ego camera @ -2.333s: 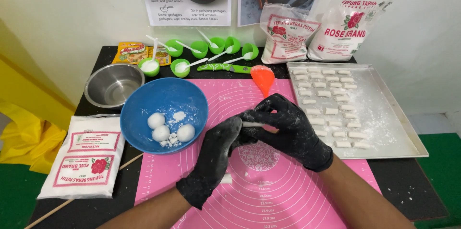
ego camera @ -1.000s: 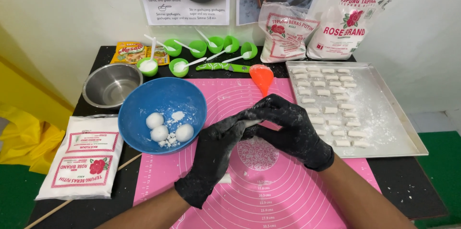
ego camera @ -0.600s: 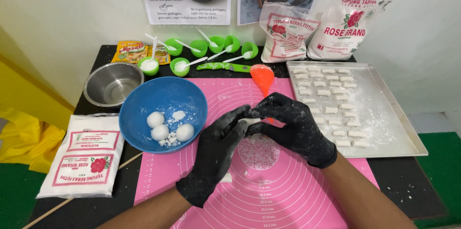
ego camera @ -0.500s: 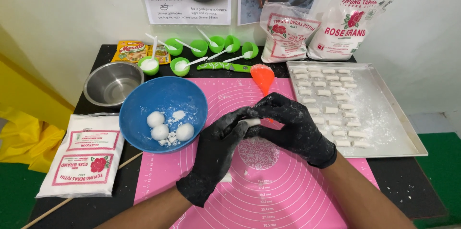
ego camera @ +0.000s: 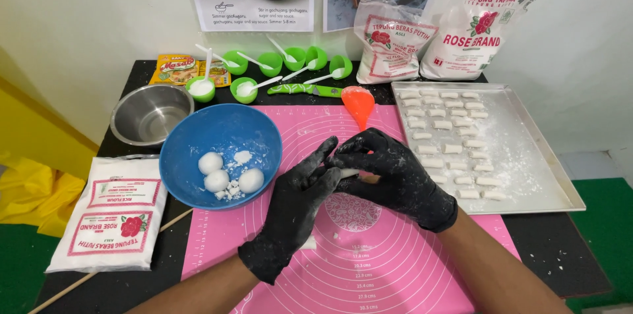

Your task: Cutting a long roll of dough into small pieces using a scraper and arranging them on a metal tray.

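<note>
Working a small white piece of dough between both gloved hands, the person holds it just above the pink mat, near the middle of it. The left hand has its fingers curled round the near end of the piece, and the right hand closes over the far end, fingertips pinching; only a sliver of the dough shows between the gloves. It looks like the shaping step, rolling or pressing a lump toward the short sticks already lined up on the floured metal tray to the right of the mat. Judging from that, the piece still wants evening out, which calls for a light, steady squeeze and not a hard one, since soft dough would flatten.

Left of the mat sits a blue bowl with three dough balls and crumbs in it, its rim overlapping the mat's edge. An orange spatula lies at the mat's far edge, just beyond the hands. The near half of the mat lies bare under the forearms, so there is room to set the piece down there; the tray's raised lip stands close beside the right hand.
</note>
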